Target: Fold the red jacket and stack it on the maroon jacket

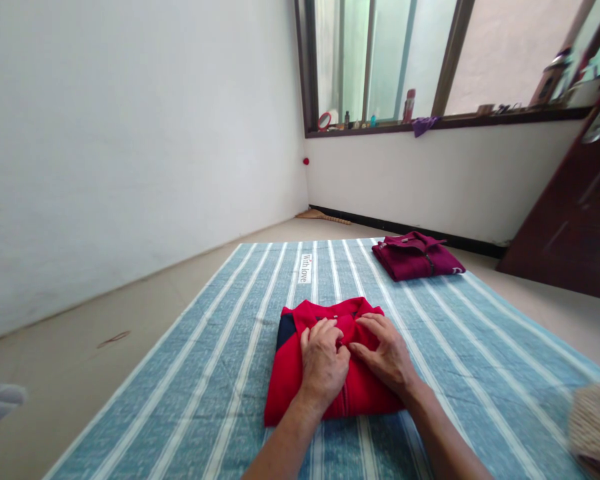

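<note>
Far left there's just a plain white wall (130,133) and bare floor (80,360), with a blue striped mat (205,373) spread across the middle. On the mat, near the camera, sits a folded red jacket (290,380). The left hand (323,361) rests on top of it, fingers curled and pinching the fabric near the zipper line. The right hand (386,353) is right beside it, touching, fingers bent down and pressing on the same spot. Farther right on the mat lies a folded maroon jacket (415,257), well apart. The window sill (430,123) with small bottles runs along the far wall, and a dark door (575,220) is on the right.
</note>
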A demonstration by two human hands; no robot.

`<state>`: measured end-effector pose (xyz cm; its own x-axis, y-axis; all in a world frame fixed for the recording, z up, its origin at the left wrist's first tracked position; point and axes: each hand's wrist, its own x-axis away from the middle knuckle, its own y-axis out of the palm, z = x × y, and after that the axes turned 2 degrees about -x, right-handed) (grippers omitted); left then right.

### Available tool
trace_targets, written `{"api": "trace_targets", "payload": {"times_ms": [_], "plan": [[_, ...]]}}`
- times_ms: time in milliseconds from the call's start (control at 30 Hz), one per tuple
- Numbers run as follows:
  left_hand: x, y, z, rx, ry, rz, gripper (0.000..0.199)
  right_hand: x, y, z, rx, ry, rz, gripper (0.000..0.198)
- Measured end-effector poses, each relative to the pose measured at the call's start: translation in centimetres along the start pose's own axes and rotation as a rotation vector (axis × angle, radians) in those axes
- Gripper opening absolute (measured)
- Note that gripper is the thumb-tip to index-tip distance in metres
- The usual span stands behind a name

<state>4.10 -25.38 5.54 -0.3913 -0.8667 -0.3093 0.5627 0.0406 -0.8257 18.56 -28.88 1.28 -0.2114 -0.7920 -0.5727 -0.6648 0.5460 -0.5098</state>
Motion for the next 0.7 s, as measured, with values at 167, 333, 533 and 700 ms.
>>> {"api": "trace_targets", "payload": {"times_ms": [167, 333, 533, 700], "plan": [[-0.3, -0.6, 0.3, -0.033, -0.03, -0.06, 0.014, 0.1, 0.2, 0.2, -0.006, -0.017, 0.033, 0.031], [-0.8, -0.7, 1.0, -0.086, -0.058, -0.117, 0.009, 0.1, 0.3, 0.3, -0.027, -0.002, 0.042, 0.026], [-1.0, -0.3, 1.2, -0.076, -0.105, -0.109, 0.013, 0.0, 0.1, 0.3, -0.058, 0.002, 0.019, 0.027], [-0.9, -0.7, 1.2, -0.027, -0.112, -0.147, 0.017, -0.1, 0.1, 0.2, -0.068, 0.018, -0.001, 0.024]]}}
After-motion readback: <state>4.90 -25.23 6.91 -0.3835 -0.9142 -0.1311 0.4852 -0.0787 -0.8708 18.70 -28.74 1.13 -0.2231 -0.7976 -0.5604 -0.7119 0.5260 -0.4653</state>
